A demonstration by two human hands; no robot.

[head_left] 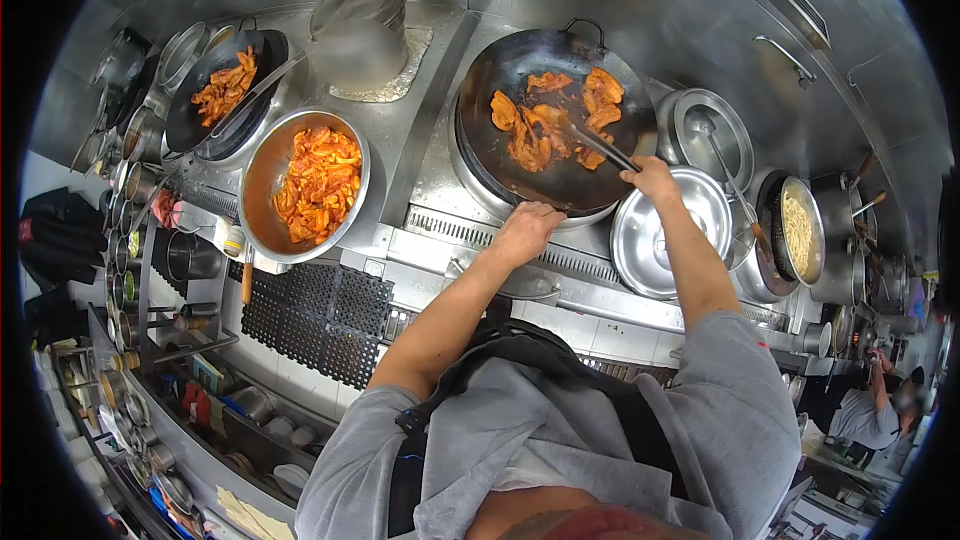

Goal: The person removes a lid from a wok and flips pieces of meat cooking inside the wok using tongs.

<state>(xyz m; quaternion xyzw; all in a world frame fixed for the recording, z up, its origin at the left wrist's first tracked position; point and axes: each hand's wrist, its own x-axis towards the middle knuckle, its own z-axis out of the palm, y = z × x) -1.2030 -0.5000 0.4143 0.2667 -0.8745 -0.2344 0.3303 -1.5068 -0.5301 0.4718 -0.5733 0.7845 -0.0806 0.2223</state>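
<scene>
A large dark wok [490, 160] sits on the stove in front of me, with several pieces of orange-red marinated meat [540, 135] spread over its bottom. My right hand [652, 180] is closed around a pair of tongs [612, 152], whose tips reach down among the meat. At the near edge of the wok, my left hand [530, 230] is closed on the rim; the handle there, if any, is hidden under the fingers. To the left stands a steel bowl [362, 175] heaped with more of the same red-coated meat [318, 185].
Farther left, a second wok [185, 120] holds meat pieces. A wire strainer [360, 0] stands at the back. On the right are a steel lid [650, 250], a bowl with a ladle [712, 130] and a pan of noodles [797, 230]. Another person [870, 410] is at the far right.
</scene>
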